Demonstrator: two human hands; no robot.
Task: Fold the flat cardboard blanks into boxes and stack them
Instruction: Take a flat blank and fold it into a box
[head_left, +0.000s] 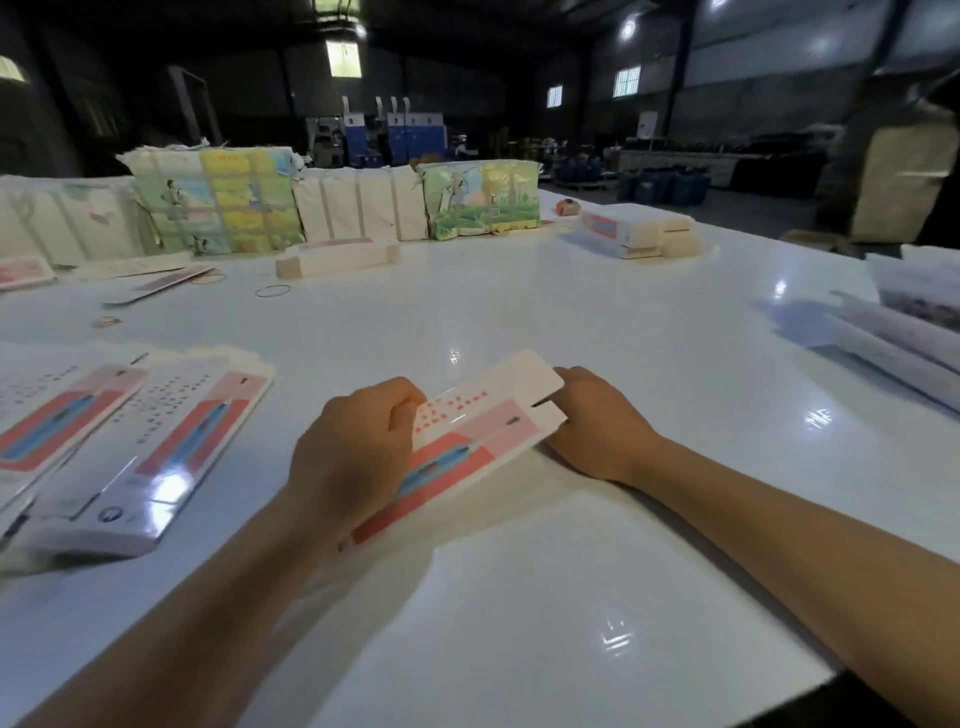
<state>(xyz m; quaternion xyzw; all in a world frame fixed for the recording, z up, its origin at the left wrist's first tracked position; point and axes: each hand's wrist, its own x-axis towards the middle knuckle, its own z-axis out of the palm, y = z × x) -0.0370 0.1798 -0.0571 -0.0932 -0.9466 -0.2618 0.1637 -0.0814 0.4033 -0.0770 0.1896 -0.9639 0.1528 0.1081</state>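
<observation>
A white cardboard blank (467, 431) printed in pink, red and blue is held tilted just above the white table (519, 597), in the middle of the view. My left hand (353, 452) grips its left long edge, fingers curled over the top. My right hand (597, 421) grips the far right end from behind and below. Two stacks of flat blanks (156, 447) with the same print lie at the left. Folded white boxes (337, 257) lie further back, and more folded boxes (636, 234) sit at the back right.
Wrapped bundles (218, 200) with colourful prints line the table's far edge. A rubber band (272, 291) and a loose strip (156, 286) lie at the back left. Plastic-wrapped rolls (893, 338) lie at the right edge. The table's near edge runs at the lower right.
</observation>
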